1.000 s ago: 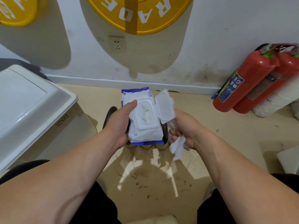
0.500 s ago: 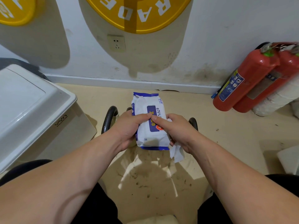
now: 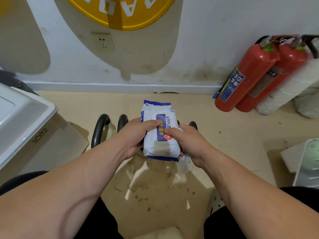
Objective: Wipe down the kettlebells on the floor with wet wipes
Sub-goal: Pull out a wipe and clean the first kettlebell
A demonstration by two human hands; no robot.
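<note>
Black loops are all that show of the kettlebells on the floor behind your arms. Above them your left hand and right hand grip the wet-wipe pack, fingers curled round it; a loose wipe peeks beneath the right palm.

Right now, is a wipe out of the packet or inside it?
Out. A white wipe hangs from the right hand, just below the packet corner.

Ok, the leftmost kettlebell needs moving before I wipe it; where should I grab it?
Probably take the leftmost kettlebell by its black handle, from above. The handle arches upright with an open gap beneath for the fingers, and nothing covers its top.
</note>
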